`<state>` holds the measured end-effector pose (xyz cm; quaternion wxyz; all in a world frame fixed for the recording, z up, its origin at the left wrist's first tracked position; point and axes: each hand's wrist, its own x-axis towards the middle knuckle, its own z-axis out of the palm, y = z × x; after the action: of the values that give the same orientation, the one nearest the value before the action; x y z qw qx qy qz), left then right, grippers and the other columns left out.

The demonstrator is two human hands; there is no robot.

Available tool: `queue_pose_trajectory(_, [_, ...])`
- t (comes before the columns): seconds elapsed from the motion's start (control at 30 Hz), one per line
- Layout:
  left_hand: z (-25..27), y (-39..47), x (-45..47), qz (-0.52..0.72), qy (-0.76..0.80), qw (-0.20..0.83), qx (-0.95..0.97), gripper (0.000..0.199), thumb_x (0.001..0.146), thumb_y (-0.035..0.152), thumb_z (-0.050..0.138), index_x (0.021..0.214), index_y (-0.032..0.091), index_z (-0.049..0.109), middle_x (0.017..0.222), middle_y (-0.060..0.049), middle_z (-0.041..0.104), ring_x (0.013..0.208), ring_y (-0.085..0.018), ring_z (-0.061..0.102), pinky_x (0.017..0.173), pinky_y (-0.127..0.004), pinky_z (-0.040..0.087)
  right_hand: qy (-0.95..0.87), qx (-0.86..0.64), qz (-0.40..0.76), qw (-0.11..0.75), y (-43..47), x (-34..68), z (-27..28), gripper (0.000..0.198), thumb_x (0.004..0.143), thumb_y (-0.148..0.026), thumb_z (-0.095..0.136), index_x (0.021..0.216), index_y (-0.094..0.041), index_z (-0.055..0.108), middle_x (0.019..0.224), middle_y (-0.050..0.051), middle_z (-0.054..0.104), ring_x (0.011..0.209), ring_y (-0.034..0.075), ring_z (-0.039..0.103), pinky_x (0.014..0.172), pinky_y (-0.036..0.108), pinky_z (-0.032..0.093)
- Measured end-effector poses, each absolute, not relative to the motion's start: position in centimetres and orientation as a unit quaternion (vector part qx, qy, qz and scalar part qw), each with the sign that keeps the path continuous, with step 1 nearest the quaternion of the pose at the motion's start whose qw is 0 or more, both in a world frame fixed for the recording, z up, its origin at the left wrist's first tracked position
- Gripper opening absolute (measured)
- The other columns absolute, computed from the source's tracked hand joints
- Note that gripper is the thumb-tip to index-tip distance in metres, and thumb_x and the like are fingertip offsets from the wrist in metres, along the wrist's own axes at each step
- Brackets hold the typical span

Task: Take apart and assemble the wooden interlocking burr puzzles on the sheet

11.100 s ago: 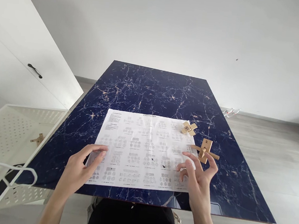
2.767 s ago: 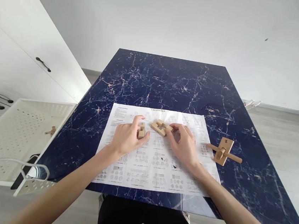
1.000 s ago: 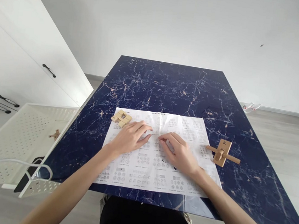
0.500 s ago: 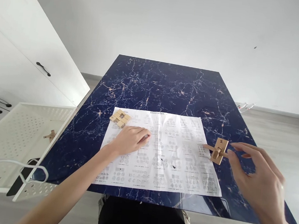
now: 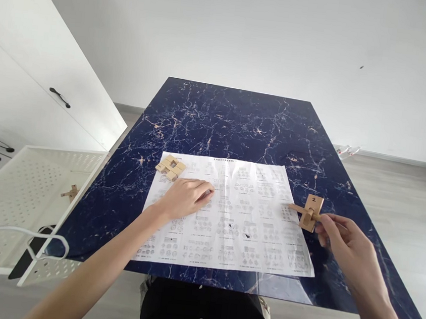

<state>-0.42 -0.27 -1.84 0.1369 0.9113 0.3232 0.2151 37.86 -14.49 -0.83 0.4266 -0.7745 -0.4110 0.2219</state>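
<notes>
My left hand (image 5: 190, 196) rests on the printed sheet (image 5: 244, 203), fingers curled in and nothing seen in them. Just beyond its knuckles lies a light wooden interlocking puzzle (image 5: 171, 168) with a square hole, at the sheet's upper left corner. On the right, my right hand (image 5: 342, 236) pinches the right end of a crosspiece on a wooden puzzle (image 5: 311, 213). That puzzle is a flat block marked "2" with sticks through it, and its left stick reaches over the sheet's right edge. The curled fingertips of the right hand are partly hidden.
The dark blue marble-patterned table (image 5: 232, 121) stands before a white wall. At left are a white perforated basket (image 5: 44, 172) with a small wooden cross-shaped piece (image 5: 70, 193) in it, and a white cabinet (image 5: 35, 70) with black handles.
My right hand has moved left and its fingers have closed on the end of the puzzle's crosspiece. My left hand stays on the sheet.
</notes>
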Motion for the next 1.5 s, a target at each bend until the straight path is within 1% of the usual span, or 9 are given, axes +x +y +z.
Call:
queue_pose_trajectory(0.1, [-1.9,-0.2,-0.4,0.216,0.323,0.14,0.911,0.026,0.112,0.028,0.048,0.103,0.017,0.07,0.074,-0.001,0.074,0.06,-0.014,0.065,0.054,-0.027,0.042,-0.347,-0.765,0.266,0.472,-14.1,36.3,-0.1,0.046,0.081,-0.062,0.086,0.103,-0.023,0.076,0.076,0.004,0.074,0.064,0.022,0.066,0.057,0.036,0.056])
queue_pose_trajectory(0.27, [-2.0,-0.3,-0.4,0.22,0.323,0.151,0.908,0.027,0.112,0.029,0.047,0.103,0.017,0.069,0.075,-0.001,0.072,0.062,-0.015,0.065,0.056,-0.028,0.044,-0.407,-0.715,0.286,0.491,-13.2,33.0,1.9,0.038,0.091,-0.058,0.08,0.11,-0.025,0.075,0.078,0.003,0.071,0.068,0.02,0.064,0.062,0.033,0.059])
queue_pose_trajectory(0.4, [-1.5,-0.7,-0.1,0.245,0.333,0.225,0.882,0.024,0.107,0.042,0.061,0.118,0.021,0.066,0.099,-0.005,0.073,0.083,-0.019,0.07,0.069,-0.033,0.056,-0.509,-0.637,0.316,0.485,-11.7,30.0,2.4,0.026,0.101,-0.047,0.071,0.112,-0.024,0.071,0.072,0.0,0.067,0.062,0.018,0.061,0.057,0.031,0.054])
queue_pose_trajectory(0.57, [-0.7,-1.3,0.4,0.281,0.302,0.373,0.831,0.105,0.075,0.055,0.096,0.159,0.035,0.037,0.16,-0.015,0.049,0.133,-0.035,0.062,0.103,-0.053,0.06,-0.612,-0.554,0.343,0.449,-9.4,25.9,1.9,0.023,0.104,-0.041,0.065,0.117,-0.022,0.067,0.092,0.007,0.077,0.074,0.021,0.07,0.063,0.034,0.057])
queue_pose_trajectory(0.67, [-0.5,-1.6,0.4,0.285,0.284,0.421,0.813,0.122,0.07,0.05,0.101,0.166,0.042,0.026,0.172,-0.014,0.035,0.151,-0.039,0.048,0.113,-0.058,0.055,-0.652,-0.524,0.358,0.415,-8.4,23.9,1.3,0.023,0.105,-0.039,0.064,0.12,-0.023,0.066,0.098,0.008,0.078,0.077,0.021,0.071,0.066,0.036,0.058])
queue_pose_trajectory(0.77, [-0.4,-1.7,0.3,0.28,0.288,0.451,0.797,0.112,0.075,0.048,0.098,0.164,0.043,0.032,0.172,-0.012,0.039,0.151,-0.039,0.051,0.11,-0.055,0.059,-0.675,-0.504,0.365,0.397,-7.8,22.7,0.6,0.025,0.104,-0.039,0.064,0.124,-0.023,0.065,0.09,0.006,0.076,0.074,0.021,0.07,0.066,0.037,0.058])
queue_pose_trajectory(0.97, [-0.5,-1.3,0.3,0.296,0.302,0.415,0.805,0.093,0.074,0.045,0.096,0.152,0.032,0.048,0.149,-0.013,0.063,0.128,-0.035,0.068,0.104,-0.05,0.061,-0.662,-0.49,0.369,0.432,-7.5,22.5,-1.3,0.023,0.105,-0.039,0.065,0.124,-0.025,0.065,0.09,0.004,0.076,0.074,0.02,0.069,0.069,0.036,0.059])
queue_pose_trajectory(1.2, [-1.0,-1.0,0.6,0.284,0.318,0.375,0.823,0.094,0.074,0.047,0.097,0.15,0.031,0.045,0.145,-0.012,0.064,0.126,-0.033,0.068,0.107,-0.052,0.057,-0.607,-0.486,0.449,0.441,-6.9,22.5,-2.2,0.024,0.107,-0.042,0.062,0.122,-0.024,0.063,0.106,0.009,0.08,0.086,0.023,0.075,0.073,0.038,0.06])
queue_pose_trajectory(1.5, [-1.8,-0.8,0.4,0.242,0.36,0.363,0.824,0.095,0.075,0.054,0.095,0.152,0.03,0.044,0.15,-0.015,0.062,0.131,-0.038,0.066,0.106,-0.056,0.059,-0.591,-0.506,0.48,0.406,-6.4,22.7,-2.5,0.03,0.105,-0.05,0.064,0.118,-0.023,0.062,0.091,0.005,0.076,0.073,0.019,0.068,0.062,0.034,0.053])
